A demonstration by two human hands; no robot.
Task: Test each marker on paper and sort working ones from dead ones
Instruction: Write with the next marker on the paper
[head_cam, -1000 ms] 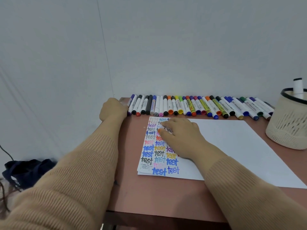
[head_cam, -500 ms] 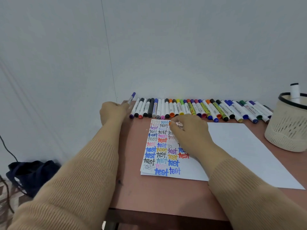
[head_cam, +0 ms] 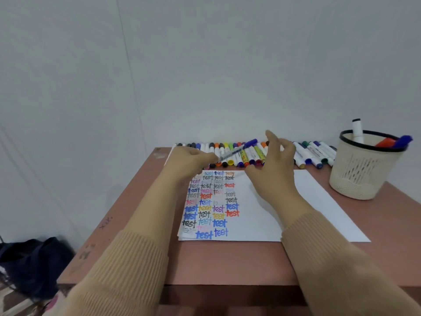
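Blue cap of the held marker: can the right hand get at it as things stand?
Probably yes. The left hand grips the marker by its white barrel, leaving the blue cap free and pointing at the right hand, open close beside it with nothing between.

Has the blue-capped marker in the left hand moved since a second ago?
Yes. The left hand has lifted the blue-capped marker from the left end of the marker row and carried it rightward, above the row's middle.
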